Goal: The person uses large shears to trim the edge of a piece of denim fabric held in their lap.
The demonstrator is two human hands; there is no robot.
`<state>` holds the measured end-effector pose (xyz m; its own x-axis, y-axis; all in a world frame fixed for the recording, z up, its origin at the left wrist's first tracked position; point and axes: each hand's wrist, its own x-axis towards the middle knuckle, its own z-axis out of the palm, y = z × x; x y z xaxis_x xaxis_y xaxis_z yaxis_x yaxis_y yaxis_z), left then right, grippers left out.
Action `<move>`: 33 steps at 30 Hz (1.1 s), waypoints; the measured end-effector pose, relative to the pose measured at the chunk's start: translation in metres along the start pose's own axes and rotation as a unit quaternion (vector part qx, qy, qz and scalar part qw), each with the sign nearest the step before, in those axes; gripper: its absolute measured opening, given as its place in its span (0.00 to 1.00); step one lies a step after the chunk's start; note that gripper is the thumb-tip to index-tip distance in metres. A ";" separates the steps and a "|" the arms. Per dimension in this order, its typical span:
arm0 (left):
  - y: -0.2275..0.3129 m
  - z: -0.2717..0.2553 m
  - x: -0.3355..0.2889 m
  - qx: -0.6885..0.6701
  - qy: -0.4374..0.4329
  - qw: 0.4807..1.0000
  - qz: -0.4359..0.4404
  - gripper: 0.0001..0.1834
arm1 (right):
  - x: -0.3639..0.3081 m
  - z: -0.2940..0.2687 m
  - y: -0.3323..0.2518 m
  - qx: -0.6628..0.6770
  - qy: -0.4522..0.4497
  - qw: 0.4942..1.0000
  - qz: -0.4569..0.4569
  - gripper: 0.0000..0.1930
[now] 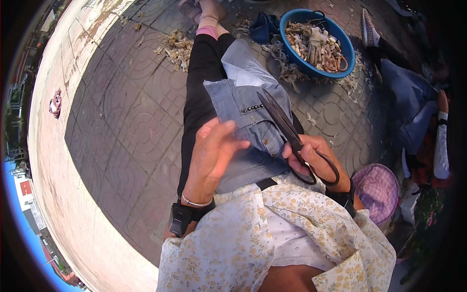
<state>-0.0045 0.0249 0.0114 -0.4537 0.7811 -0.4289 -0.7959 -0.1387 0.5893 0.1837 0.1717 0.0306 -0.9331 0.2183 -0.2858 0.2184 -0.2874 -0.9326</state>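
My right hand [317, 158] is closed around the handles of large dark metal scissors [282, 116]. Their blades lie nearly together and point away from me, over the denim on my lap. My left hand [211, 148] is raised above the left side of that denim, fingers apart and slightly curled, with nothing visible in it. The blue denim piece [253, 129] covers my thighs; it has a frayed edge, a pocket, a button and a short row of dark beads or studs.
A blue basin [346, 72] ahead to the right holds pale husks, a glove and an orange loop. Loose husks [176, 50] lie on the paving. A dark blue bag [263, 27] sits beside the basin. A pink checked hat [375, 192] is at my right, near another person [406, 102].
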 end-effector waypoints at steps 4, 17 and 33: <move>-0.001 0.004 -0.005 0.005 -0.004 1.000 0.022 0.12 | -0.014 0.003 -0.007 0.008 -0.075 0.996 0.053 0.27; 0.001 0.009 -0.017 0.051 -0.011 0.996 0.079 0.12 | -0.028 0.014 -0.005 0.019 -0.089 0.993 0.074 0.34; 0.001 0.005 -0.017 0.046 -0.035 0.996 0.074 0.12 | -0.026 0.017 -0.009 0.016 -0.087 0.992 0.092 0.30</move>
<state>0.0047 0.0148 0.0225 -0.5325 0.7966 -0.2861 -0.6802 -0.2016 0.7047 0.2009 0.1530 0.0500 -0.9138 -0.0050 -0.4061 0.3839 -0.3368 -0.8598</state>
